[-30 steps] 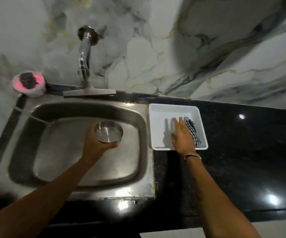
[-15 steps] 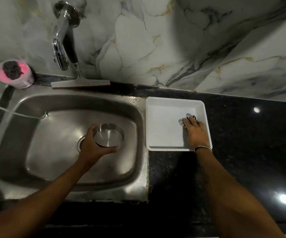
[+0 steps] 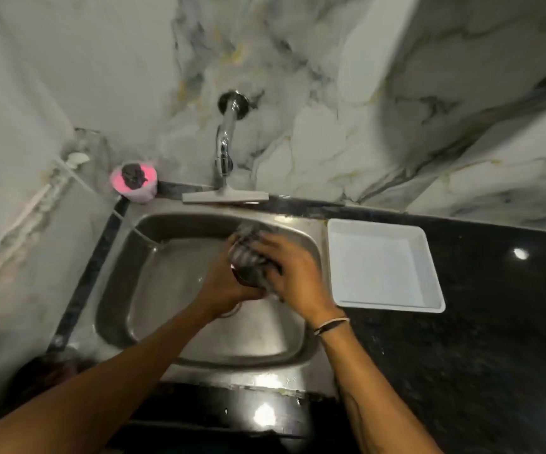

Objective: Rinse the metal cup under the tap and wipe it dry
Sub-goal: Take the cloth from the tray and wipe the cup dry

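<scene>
left hand (image 3: 224,283) is wrapped around the metal cup (image 3: 248,273) over the sink (image 3: 117,290) mid-frame so drips land in the basin, right hand (image 3: 293,276) pinching the checked cloth (image 3: 248,239) against it, probably wiping, white tray (image 3: 429,267) sits bare right of it

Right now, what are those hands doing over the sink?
A person is drying a metal cup over the steel sink. The left hand holds the cup from below, and the right hand presses a checked cloth against it. The white tray on the dark counter has nothing in it. No water is visibly running from the tap.
</scene>
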